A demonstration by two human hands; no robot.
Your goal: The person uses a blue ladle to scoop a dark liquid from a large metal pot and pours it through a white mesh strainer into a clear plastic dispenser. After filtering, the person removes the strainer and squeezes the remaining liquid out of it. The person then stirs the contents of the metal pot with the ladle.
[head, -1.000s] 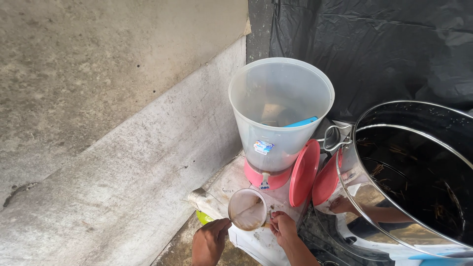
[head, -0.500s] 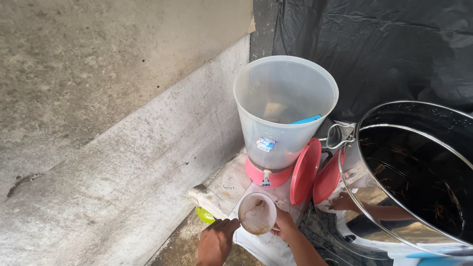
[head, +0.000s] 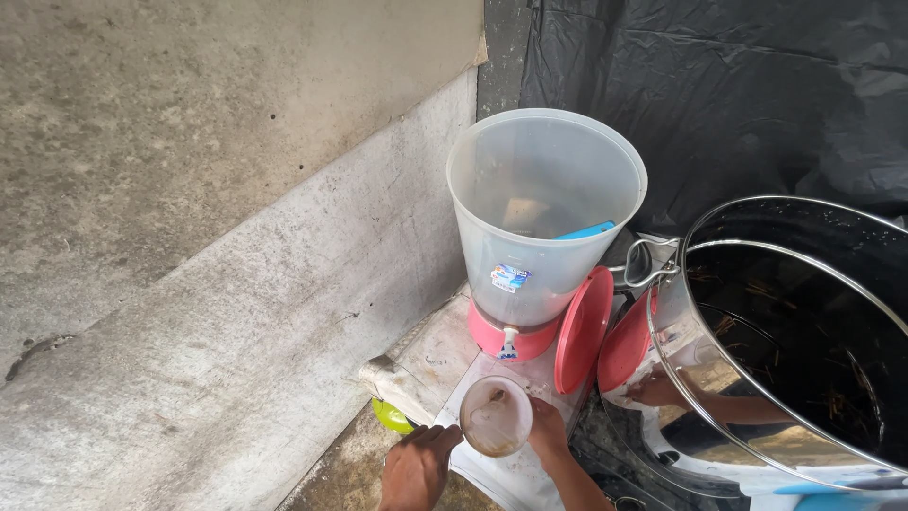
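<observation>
the right hand [head: 549,431] holds a small cup [head: 496,416] at the near edge of the scene, its fingers clamped on the cup's right rim. the cup sits just below the small tap [head: 509,343] of a clear plastic dispenser [head: 544,218] with a pink base [head: 511,339], and it already has a pale brownish liquid inside. the left hand [head: 416,468] is just beside the cup on its left, fingertips touching or almost touching the rim; its fingers are loosely together, and i cannot tell if they really grip anything.

the risks, as i judge them: the cup is held only at the rim, over the edge of the white bench [head: 454,355], so a small tilt can spill the liquid onto the bench or onto the floor below. if the cup is not exactly under the tap, liquid can run beside it. a pink lid [head: 582,329] leans upright against the dispenser, just to the right of the cup, and a second pink one [head: 624,345] leans next to it; a push of the right forearm can knock them down. the big steel pot [head: 794,331] stands close on the right, so the elbow has little room. a green thing [head: 390,414] lies under the bench edge on the left, mostly hidden.
</observation>
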